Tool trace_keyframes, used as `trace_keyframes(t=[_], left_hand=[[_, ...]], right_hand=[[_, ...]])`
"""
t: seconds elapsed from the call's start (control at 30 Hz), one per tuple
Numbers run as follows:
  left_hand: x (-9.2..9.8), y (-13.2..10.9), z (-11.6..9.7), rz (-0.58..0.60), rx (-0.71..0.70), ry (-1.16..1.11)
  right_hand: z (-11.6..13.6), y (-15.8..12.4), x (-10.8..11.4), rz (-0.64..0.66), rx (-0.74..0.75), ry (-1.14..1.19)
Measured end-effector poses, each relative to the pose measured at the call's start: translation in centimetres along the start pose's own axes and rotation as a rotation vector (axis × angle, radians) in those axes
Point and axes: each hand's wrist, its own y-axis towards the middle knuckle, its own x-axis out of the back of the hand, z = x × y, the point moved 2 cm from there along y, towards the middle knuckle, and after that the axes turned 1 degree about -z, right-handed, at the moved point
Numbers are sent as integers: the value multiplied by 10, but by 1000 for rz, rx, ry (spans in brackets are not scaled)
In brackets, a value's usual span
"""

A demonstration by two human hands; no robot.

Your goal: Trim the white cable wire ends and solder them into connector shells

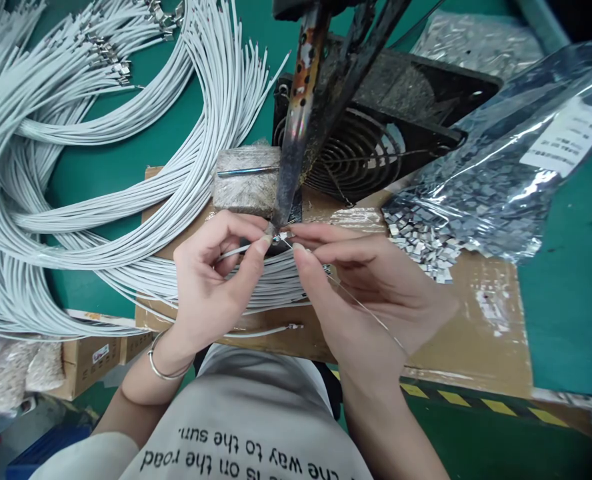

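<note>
My left hand (211, 280) is closed, pinching a white wire (234, 253) close to its end. My right hand (371, 287) is closed too; a thin solder wire (369, 310) runs across its palm and out between thumb and fingertips. Where the fingertips meet sits a small metal terminal (284, 236), partly hidden; which fingers bear it is hard to make out. The tip of a soldering iron (292, 153), fixed pointing downward, reaches the terminal between both hands. Just below the hands passes a bundle of white wires (281, 283).
Behind the iron stands a black fan (356, 153). A worn pale block (246, 183) carries a metal rod. Loose metal terminals (421, 243) spill from a clear bag (506, 173) at right. More white wires (141, 127) cover the left. Cardboard (486, 333) lies on the green table (566, 300).
</note>
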Motion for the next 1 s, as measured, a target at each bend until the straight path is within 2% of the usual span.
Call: trace_keyframes(t=[0.33, 1.0], left_hand=[[1, 0, 2, 11, -55, 5], [-2, 2, -3, 0, 50, -10]], right_hand=[[2, 0, 2, 16, 42, -47], [-3, -1, 2, 17, -6, -19]])
